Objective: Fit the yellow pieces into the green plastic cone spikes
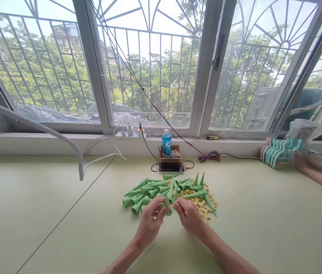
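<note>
Above the near edge of a heap, my left hand is closed round a green plastic watering spike, its cone pointing up. My right hand is closed in a pinch just right of it. A small yellow plastic valve shows between its fingertips and meets the side of the spike; whether it sits in the spike's hole I cannot tell. Beyond both hands lie several more green spikes, most on their sides, a few upright. Loose yellow valves are spread at the heap's right side.
Behind the heap stands a small cardboard box with a blue bottle and a blurred dark device. A coiled cable lies further right. Another person's arms reach toward pastel hangers. A white curved bar hangs at left.
</note>
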Tool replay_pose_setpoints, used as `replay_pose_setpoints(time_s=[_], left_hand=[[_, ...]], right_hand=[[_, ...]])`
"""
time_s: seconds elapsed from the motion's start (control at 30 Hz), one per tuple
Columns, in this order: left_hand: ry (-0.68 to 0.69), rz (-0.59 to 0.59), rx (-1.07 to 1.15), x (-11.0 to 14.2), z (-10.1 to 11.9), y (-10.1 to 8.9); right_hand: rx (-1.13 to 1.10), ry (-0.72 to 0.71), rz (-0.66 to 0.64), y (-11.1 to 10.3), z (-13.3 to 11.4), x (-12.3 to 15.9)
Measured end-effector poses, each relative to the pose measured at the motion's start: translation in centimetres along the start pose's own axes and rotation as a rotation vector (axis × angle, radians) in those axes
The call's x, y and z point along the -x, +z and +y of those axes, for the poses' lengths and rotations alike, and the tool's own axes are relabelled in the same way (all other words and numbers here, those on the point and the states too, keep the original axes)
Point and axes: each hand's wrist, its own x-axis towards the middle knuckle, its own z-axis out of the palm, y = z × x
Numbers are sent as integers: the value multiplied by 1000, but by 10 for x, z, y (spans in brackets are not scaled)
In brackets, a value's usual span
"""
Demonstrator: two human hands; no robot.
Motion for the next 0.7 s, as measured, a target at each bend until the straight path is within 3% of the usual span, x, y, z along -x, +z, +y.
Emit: replay_pose_setpoints(time_s=[0.4,0.7], left_hand=[[32,-22,-57,0,4,-2],[-156,36,80,-4,2,0]], right_hand=[[25,6,35,1,4,2],[-3,1,207,-2,3,0]])
